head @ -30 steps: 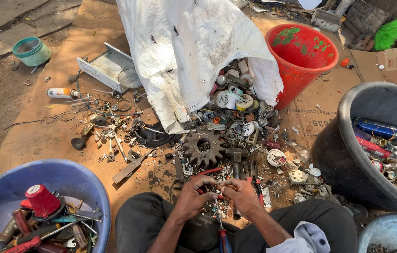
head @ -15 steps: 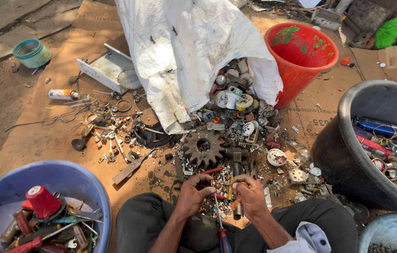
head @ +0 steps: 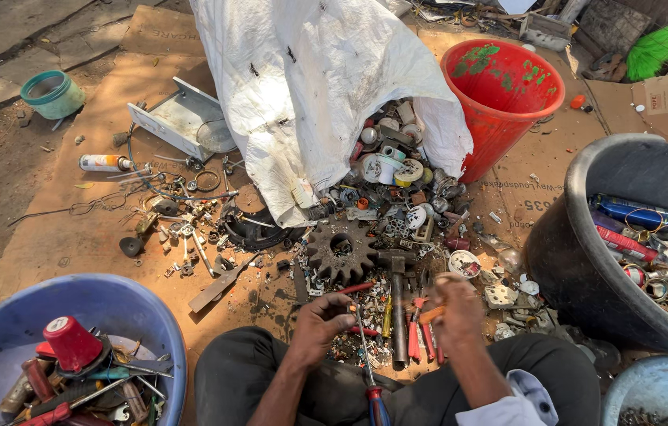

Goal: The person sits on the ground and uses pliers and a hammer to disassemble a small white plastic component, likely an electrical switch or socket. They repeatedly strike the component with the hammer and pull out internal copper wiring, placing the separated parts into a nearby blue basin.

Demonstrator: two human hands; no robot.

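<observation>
I sit on the ground with scrap spread before my knees. My left hand [head: 324,322] is curled just over the small parts; whether it holds anything is hidden by the fingers. My right hand [head: 458,306] is off to the right and pinches a small orange piece [head: 431,315]. Between the hands lie a hammer [head: 397,312] and a screwdriver with a red and blue handle [head: 371,377]. A rusty gear wheel [head: 342,251] rests just beyond them. A white sack [head: 310,87] spills metal and plastic scrap behind the gear.
A blue tub [head: 2,331] with tools and a red cap is at my left. A black tub [head: 586,260] with cans and wire stands at my right, a red bucket [head: 507,102] behind it. Cardboard [head: 89,237] covers the ground, strewn with wire and small parts.
My hands were together over a small item in front of me. They have now drawn apart, the right one moving right with the orange piece.
</observation>
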